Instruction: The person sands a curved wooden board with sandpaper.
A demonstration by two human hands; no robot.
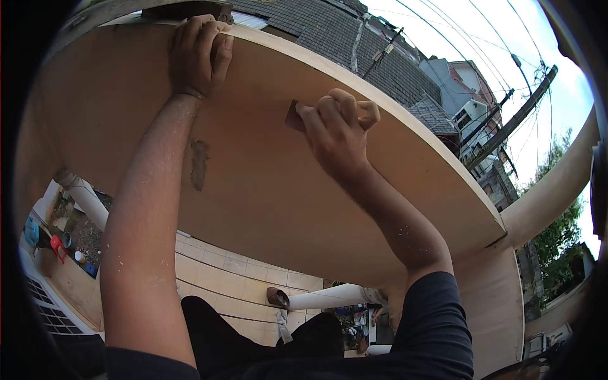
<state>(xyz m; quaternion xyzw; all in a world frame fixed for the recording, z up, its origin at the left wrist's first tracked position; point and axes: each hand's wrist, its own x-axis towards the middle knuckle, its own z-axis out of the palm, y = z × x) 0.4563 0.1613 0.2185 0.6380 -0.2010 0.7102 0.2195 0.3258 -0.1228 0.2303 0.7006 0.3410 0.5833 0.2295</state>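
A beige, smooth-faced wall [266,171] spans the view in front of me, its pale top edge [329,69] curving from upper left to lower right. At the upper left my left hand [199,57] grips that edge with bent fingers. My right hand [339,130] is closed, fingers curled, close to the wall's face below the edge. From its left side sticks out a small flat brown piece [294,116], which looks like folded sandpaper; the rest of it is hidden by the fingers. A rough grey patch [199,164] marks the wall between my forearms. Pale specks dot both arms.
A dark block [187,10] rests on the ledge beyond my left hand. Below are a tiled floor [221,263], a white pipe [329,296] and, at left, a red item [58,249] among clutter. Tiled roofs [310,35] and utility poles [516,117] stand beyond the wall.
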